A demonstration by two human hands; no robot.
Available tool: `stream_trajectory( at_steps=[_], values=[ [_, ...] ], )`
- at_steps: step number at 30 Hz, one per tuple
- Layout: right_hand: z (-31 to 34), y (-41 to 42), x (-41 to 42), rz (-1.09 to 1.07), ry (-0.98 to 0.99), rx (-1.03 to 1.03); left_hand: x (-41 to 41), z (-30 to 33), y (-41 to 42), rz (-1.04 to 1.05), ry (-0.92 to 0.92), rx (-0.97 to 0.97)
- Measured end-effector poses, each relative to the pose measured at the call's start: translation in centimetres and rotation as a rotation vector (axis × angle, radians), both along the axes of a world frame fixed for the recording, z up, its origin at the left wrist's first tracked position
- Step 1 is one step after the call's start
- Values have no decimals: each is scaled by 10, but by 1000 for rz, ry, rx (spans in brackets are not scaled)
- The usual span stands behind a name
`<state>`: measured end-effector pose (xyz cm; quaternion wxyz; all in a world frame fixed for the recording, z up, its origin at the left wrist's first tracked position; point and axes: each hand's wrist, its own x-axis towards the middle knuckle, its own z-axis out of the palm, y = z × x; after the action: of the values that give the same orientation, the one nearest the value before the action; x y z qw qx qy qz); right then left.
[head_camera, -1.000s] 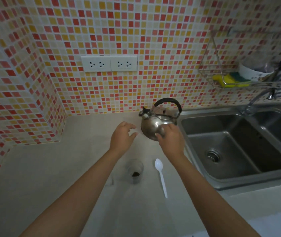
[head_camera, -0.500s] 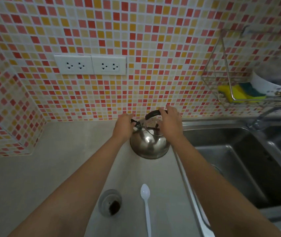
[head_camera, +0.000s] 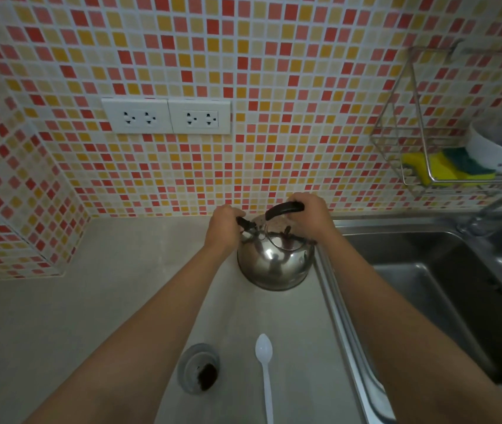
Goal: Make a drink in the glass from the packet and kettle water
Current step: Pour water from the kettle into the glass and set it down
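Observation:
A shiny steel kettle (head_camera: 275,266) with a black handle stands on the pale counter (head_camera: 60,316) by the tiled wall. My right hand (head_camera: 310,217) is closed around the black handle. My left hand (head_camera: 223,226) grips the black cap at the kettle's spout. Near the bottom of the view a clear glass (head_camera: 198,368) stands upright with dark powder at its bottom. A white plastic spoon (head_camera: 265,371) lies just right of the glass, bowl pointing toward the kettle. No packet is in view.
A steel double sink (head_camera: 445,289) runs along the right, its rim close to the kettle. A wire rack (head_camera: 421,154) on the wall holds a yellow-green sponge and a white bowl. Two white sockets (head_camera: 167,116) sit on the wall above the counter.
Both hands reached from near the kettle's body to its top: the right took the handle, the left closed on the spout cap. The view moved nearer the wall.

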<state>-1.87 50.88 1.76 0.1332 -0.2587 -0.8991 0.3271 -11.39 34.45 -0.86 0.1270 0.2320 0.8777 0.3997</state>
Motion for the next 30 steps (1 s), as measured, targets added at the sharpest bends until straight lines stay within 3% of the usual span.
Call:
stream_trajectory(
  at_steps=[16,30],
  values=[
    [77,-46,69,102,130,18,40,50,-76,-114,52,348],
    [106,-117,155,218,59,38,113,64,-154,-298,87,331]
  ],
)
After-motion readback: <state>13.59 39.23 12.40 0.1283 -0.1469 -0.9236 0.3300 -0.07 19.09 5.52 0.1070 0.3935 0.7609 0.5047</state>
